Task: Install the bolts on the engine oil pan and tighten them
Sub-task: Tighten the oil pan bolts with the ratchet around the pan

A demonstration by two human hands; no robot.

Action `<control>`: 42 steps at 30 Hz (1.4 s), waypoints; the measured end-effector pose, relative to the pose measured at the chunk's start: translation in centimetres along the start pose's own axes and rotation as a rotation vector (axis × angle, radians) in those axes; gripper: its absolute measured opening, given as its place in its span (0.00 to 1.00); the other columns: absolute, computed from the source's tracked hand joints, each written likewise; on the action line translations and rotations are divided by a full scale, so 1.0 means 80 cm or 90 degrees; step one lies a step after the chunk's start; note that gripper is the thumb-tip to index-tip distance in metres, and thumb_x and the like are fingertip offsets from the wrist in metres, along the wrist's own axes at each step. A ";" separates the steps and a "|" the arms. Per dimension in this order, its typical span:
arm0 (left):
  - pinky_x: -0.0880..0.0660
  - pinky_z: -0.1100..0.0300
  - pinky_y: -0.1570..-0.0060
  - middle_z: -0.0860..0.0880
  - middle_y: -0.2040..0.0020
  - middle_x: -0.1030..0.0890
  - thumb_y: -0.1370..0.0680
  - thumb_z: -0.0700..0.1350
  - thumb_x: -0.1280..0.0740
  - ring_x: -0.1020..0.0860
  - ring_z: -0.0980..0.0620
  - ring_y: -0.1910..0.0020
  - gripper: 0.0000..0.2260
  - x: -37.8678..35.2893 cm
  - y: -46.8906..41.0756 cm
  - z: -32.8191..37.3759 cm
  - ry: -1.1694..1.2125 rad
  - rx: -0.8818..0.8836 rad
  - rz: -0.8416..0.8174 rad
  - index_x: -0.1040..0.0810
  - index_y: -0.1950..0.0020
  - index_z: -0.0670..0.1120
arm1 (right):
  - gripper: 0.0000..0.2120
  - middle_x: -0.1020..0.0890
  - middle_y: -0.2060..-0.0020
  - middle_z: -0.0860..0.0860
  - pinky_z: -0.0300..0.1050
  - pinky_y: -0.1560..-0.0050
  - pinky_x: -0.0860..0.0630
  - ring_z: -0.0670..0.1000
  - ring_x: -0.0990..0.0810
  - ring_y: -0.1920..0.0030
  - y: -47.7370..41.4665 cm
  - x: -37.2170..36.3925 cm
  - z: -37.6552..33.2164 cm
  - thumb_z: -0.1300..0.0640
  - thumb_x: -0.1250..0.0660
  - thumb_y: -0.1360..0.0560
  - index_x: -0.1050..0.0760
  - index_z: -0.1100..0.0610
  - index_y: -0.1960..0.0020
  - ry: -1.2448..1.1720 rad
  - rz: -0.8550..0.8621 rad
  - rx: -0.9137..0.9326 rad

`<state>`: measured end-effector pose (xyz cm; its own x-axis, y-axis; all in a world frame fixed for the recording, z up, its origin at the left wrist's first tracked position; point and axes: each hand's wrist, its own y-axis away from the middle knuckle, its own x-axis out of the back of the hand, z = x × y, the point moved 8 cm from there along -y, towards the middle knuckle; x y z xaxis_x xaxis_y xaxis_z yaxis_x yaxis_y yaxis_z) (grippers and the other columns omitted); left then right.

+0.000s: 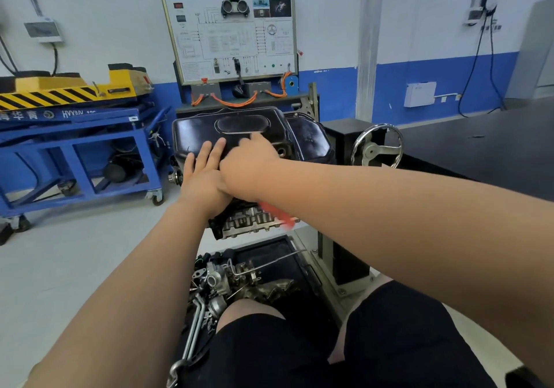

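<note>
Two bare hands lie on one black oil pan (239, 126), which sits on top of the engine (245, 222) at the centre of the view, its flat face up. Left hand (207, 177): arm reaching forward from the lower left, palm down, fingers (211, 153) straight and close together, lying flat on the pan's near left slope and holding nothing. Right hand (248, 167): arm coming in from the right edge and crossing toward the centre, the hand overlapping the thumb side of the left hand; one finger stretched forward onto the pan's top, just below the oval embossing; the remaining fingers blurred and turned away, so whether they hold anything cannot be told. One blurred red item (278, 213) beside the engine, under the right forearm, kind not legible. Container: one black tray (269, 255) low beneath the engine, just ahead of the person's knees; contents, loose metal engine parts (218, 279), including a round-bored housing, bent pipes and brackets, heaped toward its left and near side. Far left: one blue wheeled cart (90, 147) carrying a yellow unit (75, 87) with black stripes. Behind the pan: one training board (229, 30) with a wiring diagram. Right of the pan: one spoked handwheel (377, 146).
</note>
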<state>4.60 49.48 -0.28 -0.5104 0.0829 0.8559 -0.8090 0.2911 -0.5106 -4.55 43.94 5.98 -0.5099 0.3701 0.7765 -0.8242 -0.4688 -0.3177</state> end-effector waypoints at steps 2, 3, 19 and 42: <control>0.69 0.51 0.29 0.55 0.22 0.62 0.24 0.51 0.39 0.65 0.52 0.24 0.32 -0.001 0.001 0.001 -0.014 0.003 0.011 0.48 0.22 0.56 | 0.20 0.21 0.42 0.52 0.53 0.52 0.39 0.55 0.25 0.41 0.002 -0.007 0.009 0.46 0.48 0.19 0.26 0.55 0.36 -0.089 -0.023 -0.055; 0.70 0.50 0.29 0.55 0.22 0.63 0.24 0.49 0.39 0.65 0.51 0.24 0.32 -0.001 0.002 0.002 -0.012 0.004 0.019 0.48 0.22 0.55 | 0.22 0.20 0.43 0.52 0.53 0.52 0.39 0.55 0.24 0.42 0.001 -0.008 0.011 0.45 0.49 0.19 0.27 0.56 0.35 -0.108 -0.026 -0.065; 0.69 0.48 0.29 0.52 0.21 0.61 0.22 0.55 0.44 0.67 0.51 0.25 0.33 -0.007 0.000 0.003 -0.002 0.035 -0.009 0.57 0.21 0.52 | 0.20 0.31 0.32 0.56 0.54 0.36 0.37 0.57 0.34 0.33 0.005 -0.001 -0.003 0.53 0.41 0.21 0.31 0.57 0.31 0.102 0.065 0.057; 0.66 0.45 0.29 0.54 0.22 0.64 0.24 0.57 0.40 0.66 0.49 0.25 0.29 -0.003 0.003 0.012 -0.015 0.041 0.004 0.42 0.24 0.58 | 0.21 0.19 0.50 0.50 0.55 0.40 0.37 0.54 0.23 0.46 0.011 -0.019 0.016 0.41 0.48 0.21 0.21 0.50 0.47 -0.058 -0.001 -0.036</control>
<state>4.23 48.60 -0.66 -0.5213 0.0619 0.8511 -0.8227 0.2285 -0.5205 -4.18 41.93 5.18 -0.4865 0.2945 0.8226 -0.8388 -0.4210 -0.3453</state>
